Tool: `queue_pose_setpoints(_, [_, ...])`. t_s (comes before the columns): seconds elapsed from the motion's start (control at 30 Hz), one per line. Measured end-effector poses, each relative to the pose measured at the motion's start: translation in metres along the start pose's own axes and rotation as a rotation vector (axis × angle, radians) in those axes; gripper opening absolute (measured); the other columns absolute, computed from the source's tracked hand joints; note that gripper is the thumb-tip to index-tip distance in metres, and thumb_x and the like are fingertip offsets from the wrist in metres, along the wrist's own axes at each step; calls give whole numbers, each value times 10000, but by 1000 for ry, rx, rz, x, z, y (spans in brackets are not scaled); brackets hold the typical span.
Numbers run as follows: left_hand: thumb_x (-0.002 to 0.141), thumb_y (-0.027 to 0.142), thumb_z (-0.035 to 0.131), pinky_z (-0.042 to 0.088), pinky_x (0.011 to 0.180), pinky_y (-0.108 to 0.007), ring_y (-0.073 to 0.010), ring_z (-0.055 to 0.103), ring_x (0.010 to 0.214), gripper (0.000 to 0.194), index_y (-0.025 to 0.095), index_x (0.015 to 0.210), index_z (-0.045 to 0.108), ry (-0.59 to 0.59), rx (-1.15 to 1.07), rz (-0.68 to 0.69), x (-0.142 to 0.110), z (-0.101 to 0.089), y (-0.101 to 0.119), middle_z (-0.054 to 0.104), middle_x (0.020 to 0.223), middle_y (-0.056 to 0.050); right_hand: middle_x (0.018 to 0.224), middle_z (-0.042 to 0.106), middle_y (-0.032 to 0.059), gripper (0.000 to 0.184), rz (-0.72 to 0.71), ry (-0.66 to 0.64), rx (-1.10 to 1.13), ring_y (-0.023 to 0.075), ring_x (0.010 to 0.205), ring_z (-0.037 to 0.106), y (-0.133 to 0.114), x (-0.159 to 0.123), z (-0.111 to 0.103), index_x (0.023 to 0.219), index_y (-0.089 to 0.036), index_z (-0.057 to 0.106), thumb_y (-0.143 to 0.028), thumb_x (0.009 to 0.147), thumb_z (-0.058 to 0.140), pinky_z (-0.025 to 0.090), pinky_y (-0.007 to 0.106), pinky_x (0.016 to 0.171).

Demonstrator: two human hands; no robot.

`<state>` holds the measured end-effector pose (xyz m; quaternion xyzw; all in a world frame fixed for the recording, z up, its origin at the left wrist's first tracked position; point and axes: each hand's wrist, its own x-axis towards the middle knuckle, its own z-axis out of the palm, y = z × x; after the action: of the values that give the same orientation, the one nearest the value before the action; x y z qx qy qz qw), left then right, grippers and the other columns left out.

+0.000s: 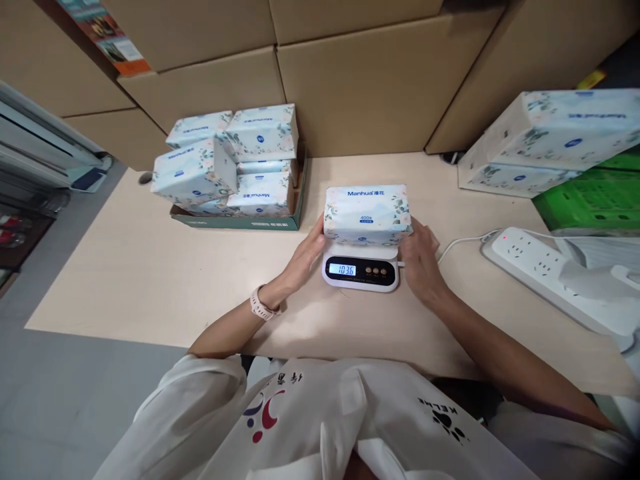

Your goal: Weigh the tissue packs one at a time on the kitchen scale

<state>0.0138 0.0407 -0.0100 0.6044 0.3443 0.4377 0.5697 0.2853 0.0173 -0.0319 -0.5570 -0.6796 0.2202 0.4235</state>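
A tissue pack (367, 213) with a floral print rests on a small white digital scale (361, 285). The scale's lit display shows digits that look like 1036; I cannot make out a decimal point. Against the pack's left side my left hand (306, 261) presses with its fingers, the tips partly hidden behind the pack. My right hand (423, 257) grips the right side, fingers curled at its lower corner. Between them the two hands hold the pack from both ends.
Several more tissue packs (193, 170) are piled in a green open carton (280, 222) at the left. Two stacked packs (570, 133) stand at the right by a green crate (595, 200). A white power strip (540, 257) with cables lies at the right. Cardboard boxes (360, 87) line the back.
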Motion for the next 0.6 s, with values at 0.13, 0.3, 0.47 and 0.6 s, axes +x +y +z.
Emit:
queue_pose_setpoints(0.13, [1033,595,513,164,1399,-495,-271,197,1681,623,385,1614,435,86,27,144,3,-14,21,310,1765,41,1723,374,81,706,-18,-76,-8,354,1606,295,-39,17,10,1632,-352,330,-696,1018,280,199,697,1301])
queue_pose_setpoints(0.3, [984,653,579,319,1346,-458,-305,363,1618,624,388,1545,515,397,303,367,16,-67,62,465,1680,-4,1737,342,120,763,-139,-200,-6,326,1621,275,-103,69,46,1674,-256,206,-641,1023,297,241,617,1314])
queue_pose_setpoints(0.47, [989,721,485,269,1333,-560,-336,477,1519,682,247,1476,540,663,800,312,34,-118,69,567,1557,-156,1735,349,152,760,-48,-305,4,318,1638,264,-136,122,101,1671,-178,216,-551,1019,337,212,585,1325])
queue_pose_setpoints(0.6, [969,612,558,16,1363,-616,-377,296,1623,565,171,1312,640,783,1191,294,40,-144,55,515,1612,-188,1718,374,195,754,-15,-321,-24,329,1629,300,-133,138,130,1656,-119,259,-465,1000,395,189,605,1326])
